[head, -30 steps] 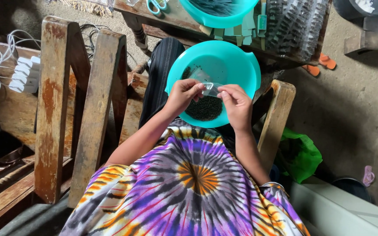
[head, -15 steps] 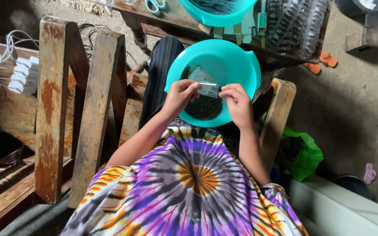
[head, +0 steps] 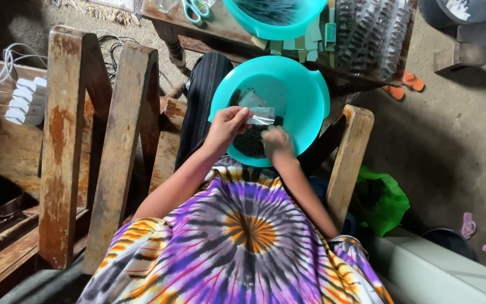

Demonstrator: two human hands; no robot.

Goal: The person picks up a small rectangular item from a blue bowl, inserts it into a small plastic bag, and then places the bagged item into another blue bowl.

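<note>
My left grip (head: 227, 125) pinches a clear plastic bag (head: 261, 115); my right grip (head: 275, 139) closes on dark bits in the teal bowl (head: 299, 95). Wooden surface (head: 220, 25) ahead, concrete floor (head: 457, 129) beyond.

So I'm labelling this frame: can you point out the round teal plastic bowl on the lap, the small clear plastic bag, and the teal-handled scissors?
Round teal plastic bowl (head: 302, 93): head view, bare inner wall, upper right.
Small clear plastic bag (head: 261, 115): head view, middle of bag.
Teal-handled scissors (head: 193, 9): head view, on a handle loop.
</note>
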